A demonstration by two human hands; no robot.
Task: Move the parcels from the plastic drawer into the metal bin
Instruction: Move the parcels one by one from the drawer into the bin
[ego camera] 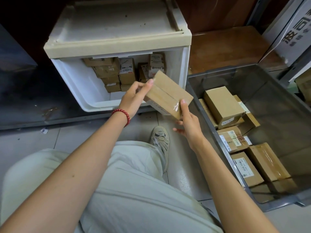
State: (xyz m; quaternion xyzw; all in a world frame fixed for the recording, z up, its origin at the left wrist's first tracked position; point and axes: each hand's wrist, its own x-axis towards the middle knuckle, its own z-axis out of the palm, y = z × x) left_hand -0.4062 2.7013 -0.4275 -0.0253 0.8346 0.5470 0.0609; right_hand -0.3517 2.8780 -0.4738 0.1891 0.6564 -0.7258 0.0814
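Head view, one item in transit.

Held parcel [168, 93]: brown cardboard box, taped along its top seam, tilted, carried in the air in front of the drawer's right front corner and just left of the bin's rim. It spans the gap between the two hands.

Left hand [133, 100]: grips the parcel's far left end, thumb on the top face, fingers tucked behind.

Right hand [188, 121]: grips the near right corner, thumb pressed on the taped top, fingers curled beneath (the contact underneath is hidden).

Plastic drawer [80, 88]: white, standing open under a beige cabinet top; stacked parcels [117, 71] sit at its back.

Metal bin [252, 78]: grey, on the floor to the right; several boxed parcels [223, 106] lie along its left side, labels showing.

Bead bracelet [122, 115]: red, on the left wrist.

Shoe [159, 142]: pale, laced, on the tiled floor below the hands.
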